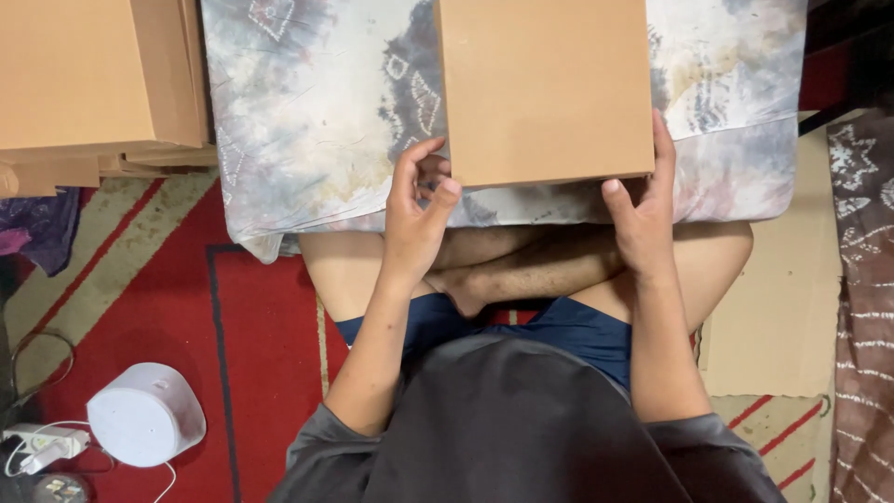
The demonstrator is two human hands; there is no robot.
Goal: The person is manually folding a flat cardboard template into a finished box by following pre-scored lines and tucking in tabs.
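Nearest the camera sit the person's dark grey top and blue shorts, with crossed bare legs on a red rug with tan stripes (pixel 251 345). A white rounded plastic device (pixel 146 414) with a cable lies on the rug at the person's left.

Just beyond the knees, both hands meet the near edge of a plain brown rectangular cardboard box (pixel 545 88). The left hand (pixel 416 219) touches the near left corner, its grip loosely curled, thumb up beside the edge, fingers bent and not clamped on the card. The right hand (pixel 643 210) holds the near right corner, thumb under the near edge and fingers laid up the right side.

The box lies flat, straight ahead of both hands, its long axis seemingly running away from the person; the right hand has the firmer hold. It rests on a grey and white tie-dyed cushion (pixel 307 121). Farther left, a stack of flattened brown cardboard (pixel 93 84) lies on the floor.
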